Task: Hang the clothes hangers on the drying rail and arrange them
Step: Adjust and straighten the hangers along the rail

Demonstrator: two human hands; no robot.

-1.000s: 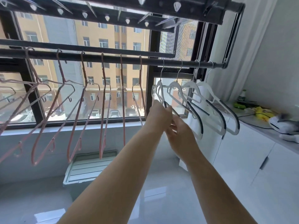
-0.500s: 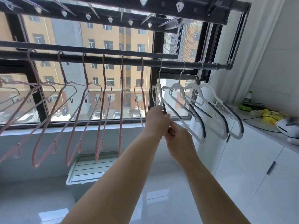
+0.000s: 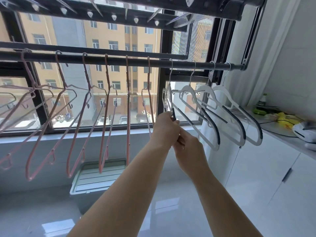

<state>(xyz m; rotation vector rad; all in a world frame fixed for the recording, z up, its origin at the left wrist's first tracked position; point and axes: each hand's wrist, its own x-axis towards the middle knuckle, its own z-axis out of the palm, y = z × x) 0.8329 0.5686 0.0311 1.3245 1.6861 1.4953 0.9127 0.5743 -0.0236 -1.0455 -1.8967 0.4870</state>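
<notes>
At nine o'clock the outermost pink hangers (image 3: 127, 100) run off the frame edge, all hooked on the drying rail (image 3: 119, 60). At seven o'clock a storage box (image 3: 95, 178) sits on the glossy floor (image 3: 51, 211), its corner hidden by the forearm. At centre the left hand (image 3: 165, 129) has its grip clenched on the leftmost white hanger (image 3: 168, 96), which hangs from the rail. The right hand (image 3: 189, 149) is tucked just beneath, so I cannot tell what its grip is doing. At three o'clock is a cluttered worktop (image 3: 280, 130). Both hands stay where they were half a second ago.
</notes>
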